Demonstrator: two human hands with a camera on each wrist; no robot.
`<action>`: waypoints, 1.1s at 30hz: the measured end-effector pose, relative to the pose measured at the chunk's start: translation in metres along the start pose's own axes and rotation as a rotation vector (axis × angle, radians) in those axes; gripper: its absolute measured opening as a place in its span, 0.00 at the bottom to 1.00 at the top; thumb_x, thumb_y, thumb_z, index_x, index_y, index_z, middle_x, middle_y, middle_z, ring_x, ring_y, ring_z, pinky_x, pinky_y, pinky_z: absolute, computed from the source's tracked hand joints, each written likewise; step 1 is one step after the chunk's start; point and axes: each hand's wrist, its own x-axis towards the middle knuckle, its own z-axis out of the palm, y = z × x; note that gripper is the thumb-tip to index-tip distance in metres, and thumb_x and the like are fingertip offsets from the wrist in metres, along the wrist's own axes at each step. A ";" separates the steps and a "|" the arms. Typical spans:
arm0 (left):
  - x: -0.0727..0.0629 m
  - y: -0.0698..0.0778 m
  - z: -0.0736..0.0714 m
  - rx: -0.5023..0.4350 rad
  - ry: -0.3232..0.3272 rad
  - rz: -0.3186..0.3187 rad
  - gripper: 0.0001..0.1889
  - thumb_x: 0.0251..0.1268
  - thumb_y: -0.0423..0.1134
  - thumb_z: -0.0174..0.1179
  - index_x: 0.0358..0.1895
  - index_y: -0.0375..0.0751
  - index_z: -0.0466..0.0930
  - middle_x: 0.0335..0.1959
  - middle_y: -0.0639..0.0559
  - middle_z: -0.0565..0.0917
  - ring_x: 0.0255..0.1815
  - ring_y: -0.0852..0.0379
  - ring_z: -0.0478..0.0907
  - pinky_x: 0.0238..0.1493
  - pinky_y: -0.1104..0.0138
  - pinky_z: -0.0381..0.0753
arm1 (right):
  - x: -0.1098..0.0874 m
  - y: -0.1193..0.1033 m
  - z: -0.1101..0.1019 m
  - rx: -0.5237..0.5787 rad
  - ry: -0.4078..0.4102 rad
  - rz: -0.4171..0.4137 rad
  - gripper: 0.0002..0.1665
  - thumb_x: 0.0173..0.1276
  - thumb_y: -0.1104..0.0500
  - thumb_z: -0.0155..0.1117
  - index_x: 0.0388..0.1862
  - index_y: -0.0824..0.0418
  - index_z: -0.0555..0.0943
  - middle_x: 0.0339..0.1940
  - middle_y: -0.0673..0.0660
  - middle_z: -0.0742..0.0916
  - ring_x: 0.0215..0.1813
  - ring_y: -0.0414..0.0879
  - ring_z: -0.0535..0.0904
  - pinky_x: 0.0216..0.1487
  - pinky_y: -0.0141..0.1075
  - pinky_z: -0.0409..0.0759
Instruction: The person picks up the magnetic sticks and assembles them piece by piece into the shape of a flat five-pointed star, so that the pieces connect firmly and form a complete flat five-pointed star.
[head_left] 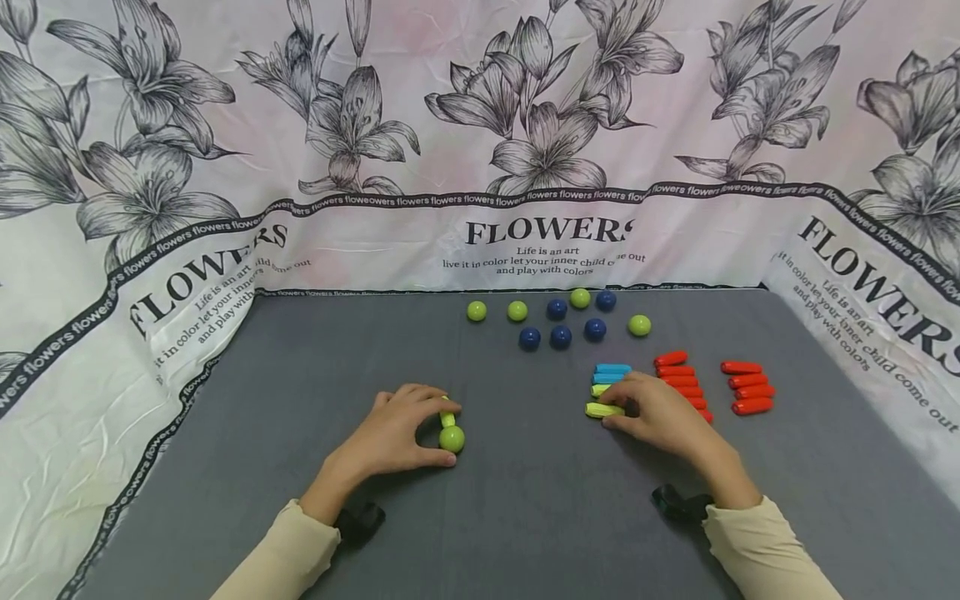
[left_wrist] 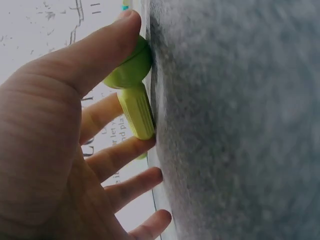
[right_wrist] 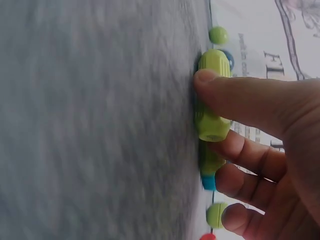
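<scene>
Between thumb and fingers, my left hand (head_left: 401, 433) holds a glossy green ball (head_left: 452, 439) joined end to end with a ribbed yellow-green peg (left_wrist: 136, 112). The thumb is on the ball side, a fingertip at the peg's far end, and both pieces are low over the grey table. To the right, my right hand (head_left: 656, 408) pinches a ribbed yellow-green peg (right_wrist: 214, 117), thumb across its side. Just behind that peg, another yellow-green peg (head_left: 600, 390) and two blue pegs (head_left: 612, 369) lie in a row, partly covered by the fingers in the right wrist view.
Red pegs (head_left: 752, 406) lie in two columns right of my right hand, one partly behind it. Toward the back of the table are several dark blue balls (head_left: 560, 337) and green balls (head_left: 639, 325). A flower-printed cloth (head_left: 375, 242) walls the grey table (head_left: 517, 525) behind and at the sides.
</scene>
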 end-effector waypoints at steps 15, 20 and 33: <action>0.001 0.004 0.002 -0.012 -0.007 -0.005 0.35 0.55 0.62 0.73 0.67 0.60 0.78 0.71 0.50 0.75 0.73 0.47 0.67 0.60 0.42 0.64 | 0.005 -0.011 0.011 0.077 -0.038 -0.060 0.12 0.61 0.58 0.78 0.44 0.52 0.89 0.35 0.43 0.85 0.36 0.37 0.76 0.39 0.32 0.75; 0.002 0.006 0.003 -0.009 -0.002 -0.002 0.35 0.56 0.62 0.73 0.67 0.61 0.78 0.72 0.51 0.75 0.73 0.46 0.68 0.61 0.41 0.64 | 0.012 -0.026 0.021 0.209 -0.082 -0.135 0.11 0.63 0.58 0.77 0.45 0.51 0.88 0.36 0.44 0.85 0.34 0.35 0.75 0.35 0.29 0.75; 0.000 0.012 0.004 -0.014 0.005 -0.007 0.34 0.56 0.63 0.72 0.67 0.59 0.78 0.71 0.50 0.75 0.74 0.45 0.66 0.62 0.40 0.64 | 0.035 -0.079 0.057 0.425 -0.133 -0.256 0.13 0.64 0.54 0.77 0.48 0.48 0.89 0.34 0.44 0.84 0.29 0.35 0.72 0.30 0.29 0.74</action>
